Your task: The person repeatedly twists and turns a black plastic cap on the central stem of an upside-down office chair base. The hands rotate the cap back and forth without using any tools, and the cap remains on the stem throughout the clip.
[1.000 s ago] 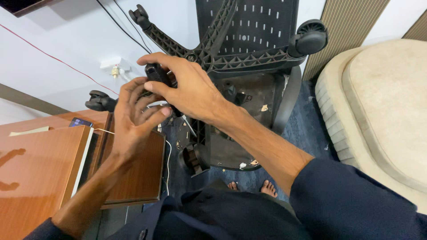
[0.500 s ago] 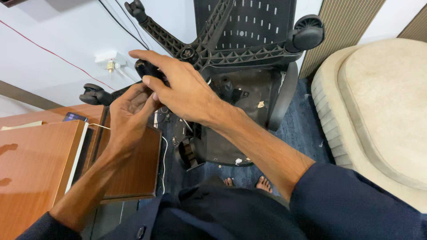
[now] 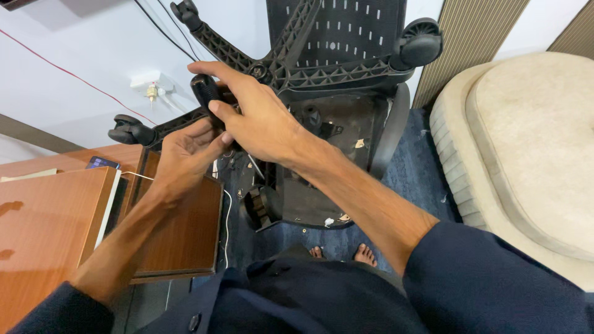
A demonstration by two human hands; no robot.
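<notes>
A black office chair lies tipped over with its five-arm star base (image 3: 322,74) facing me. My right hand (image 3: 260,117) is closed over a black caster wheel (image 3: 203,89) at the end of the near arm of the base. My left hand (image 3: 185,154) sits just below it, palm up, its fingers touching the underside of that same arm and the right hand's fingertips. Other casters show at the upper right (image 3: 421,43), upper left (image 3: 182,11) and far left (image 3: 130,131). The caster's stem is hidden by my fingers.
A wooden desk (image 3: 55,216) with a phone (image 3: 102,162) and a white cable stands at the left. A beige cushioned seat (image 3: 532,142) fills the right. Blue carpet (image 3: 414,179), my bare feet (image 3: 362,252) and a white wall socket (image 3: 151,85) are also in view.
My left hand has dropped from beside the caster to below it and turned palm up. The right hand has stayed on the caster, and the view has shifted a little.
</notes>
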